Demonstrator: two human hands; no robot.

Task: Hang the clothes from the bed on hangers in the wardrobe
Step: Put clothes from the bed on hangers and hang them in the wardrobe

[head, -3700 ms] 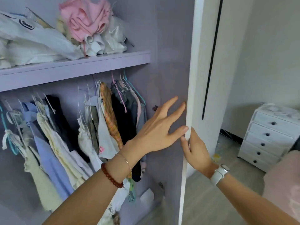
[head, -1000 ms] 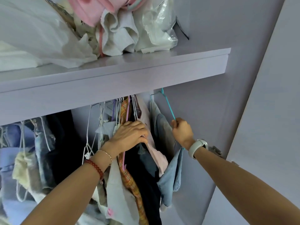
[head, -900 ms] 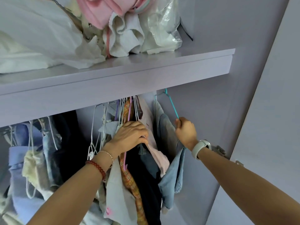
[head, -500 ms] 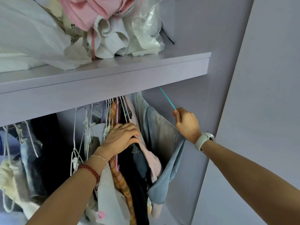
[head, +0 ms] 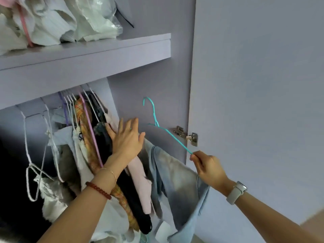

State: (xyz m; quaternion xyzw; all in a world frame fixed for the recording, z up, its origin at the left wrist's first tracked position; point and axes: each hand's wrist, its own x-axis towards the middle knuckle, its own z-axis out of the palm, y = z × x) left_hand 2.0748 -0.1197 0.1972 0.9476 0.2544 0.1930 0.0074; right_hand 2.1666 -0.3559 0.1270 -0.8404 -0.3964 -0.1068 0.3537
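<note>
The right hand (head: 208, 168) pinches the lower arm of a thin teal wire hanger (head: 158, 126) carrying a pale blue denim garment (head: 172, 179), hook unhitched. The left hand (head: 127, 139), fingers spread, presses flat against the hanging clothes (head: 98, 137) in the lilac wardrobe (head: 143, 81).

soft daylight | lower-left corner dark | slight motion blur | edges bowed

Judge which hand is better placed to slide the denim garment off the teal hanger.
Left. The right hand already pinches the teal hanger, while the left hand lies open beside the denim garment.
</note>
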